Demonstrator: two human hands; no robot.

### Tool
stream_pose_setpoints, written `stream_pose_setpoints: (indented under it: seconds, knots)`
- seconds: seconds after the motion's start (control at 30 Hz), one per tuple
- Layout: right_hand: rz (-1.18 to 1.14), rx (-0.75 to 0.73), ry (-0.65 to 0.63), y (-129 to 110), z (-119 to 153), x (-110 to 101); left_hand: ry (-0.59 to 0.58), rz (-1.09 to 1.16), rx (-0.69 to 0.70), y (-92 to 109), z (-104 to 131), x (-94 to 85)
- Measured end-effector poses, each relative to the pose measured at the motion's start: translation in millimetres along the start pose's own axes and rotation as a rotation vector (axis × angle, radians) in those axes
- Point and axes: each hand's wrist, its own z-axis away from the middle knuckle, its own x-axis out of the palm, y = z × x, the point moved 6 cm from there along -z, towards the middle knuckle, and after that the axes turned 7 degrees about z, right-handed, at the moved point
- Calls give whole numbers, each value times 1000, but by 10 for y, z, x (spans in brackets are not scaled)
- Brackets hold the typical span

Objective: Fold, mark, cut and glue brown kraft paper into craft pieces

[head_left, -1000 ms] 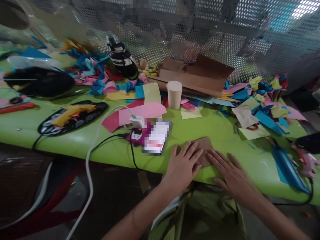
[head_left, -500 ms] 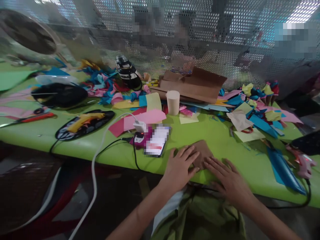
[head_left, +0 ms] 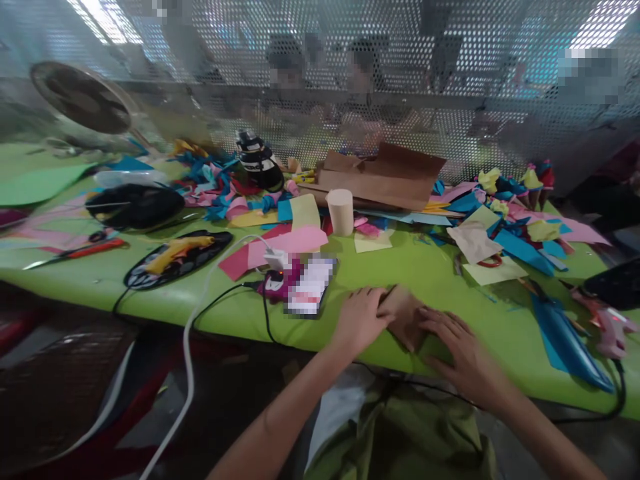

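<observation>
Resting right hand (head_left: 461, 353) against right edge of small brown piece (head_left: 406, 319), lower middle of frame, with thumb spread away from fingers. Holding left hand (head_left: 361, 321) bent at left edge, pinching or merely touching, impossible to tell. Working over green table (head_left: 415, 263). Having phone (head_left: 311, 290) near frame centre, left of left hand; beyond it, pale cylinder (head_left: 341, 215), then large brown sheets (head_left: 380, 179). Facing perforated screen (head_left: 415, 110) across top of frame.
</observation>
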Motion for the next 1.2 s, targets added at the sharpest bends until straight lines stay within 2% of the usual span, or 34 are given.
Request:
stream_pose_setpoints:
  seconds: [0.13,0.27,0.43,0.5,0.57,0.67,0.73,0.8,0.93,1.2]
  knots:
    - [-114,73,37,147,-44,8,1,259,-61,11,-105,26]
    - [-297,230,160,472,-198,-110,33,617,-14,116,-283,-19]
    - [-629,359,308,786,-526,-492,135,952,78,414,-702,-301]
    - [-779,375,323,838,-644,-596,205,1064,93,526,-872,-440]
    - [-910,408,380,891,-714,-649,227,1199,86,612,-1014,-498]
    - [-1119,477,553,997,-719,-625,76,1351,82,731,-1151,-361]
    - [-1255,500,636,1059,-695,-554,-70,1336,79,778,-1185,-166]
    - [-1333,534,667,1110,-664,-482,-156,1275,51,760,-1194,34]
    - [-1393,603,595,1132,-626,-412,-122,1255,-2,626,-1199,229]
    - [-1339,560,470,999,-608,-408,-54,1256,-14,444,-1129,206]
